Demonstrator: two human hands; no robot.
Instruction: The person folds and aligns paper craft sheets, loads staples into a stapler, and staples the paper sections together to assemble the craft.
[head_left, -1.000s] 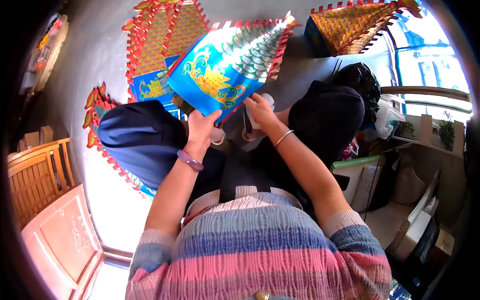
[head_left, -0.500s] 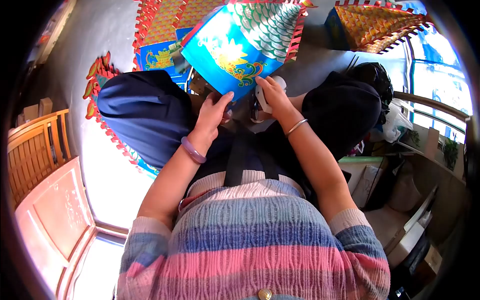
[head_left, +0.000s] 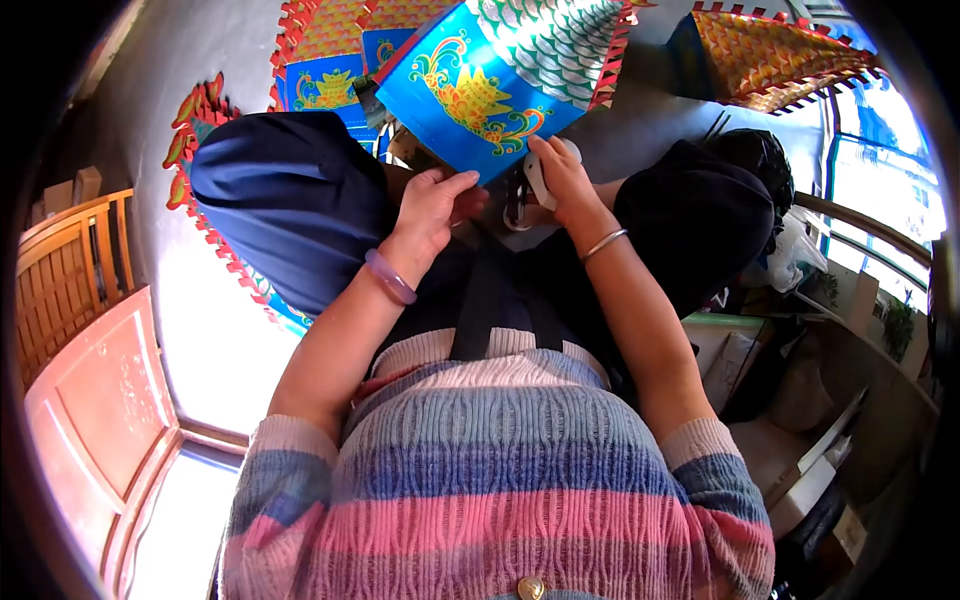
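A blue decorated piece [head_left: 470,100] with a gold flower pattern, silver-green scales and a red fringed edge hangs between my knees. Its near corner is pinched between the thumb and fingers of my left hand [head_left: 438,205]. My right hand [head_left: 563,180] is closed round a white tool [head_left: 538,182], whose exact kind I cannot make out, and its fingertips touch the piece's lower right edge. Similar pieces with orange scales [head_left: 325,45] lie on the floor behind it, and another orange-scaled one [head_left: 775,60] lies at the upper right.
A fringed piece [head_left: 185,150] lies beside my left knee. A wooden chair [head_left: 75,280] and a pink panel [head_left: 100,410] stand at the left. On the right are a black bag [head_left: 750,165], a white plastic bag [head_left: 792,250], a plant [head_left: 898,325] and stored items.
The view has shifted, so the floor pieces sit higher in it. The blue piece has turned slightly in my hands, and my right hand with the white tool now shows more clearly at its edge.
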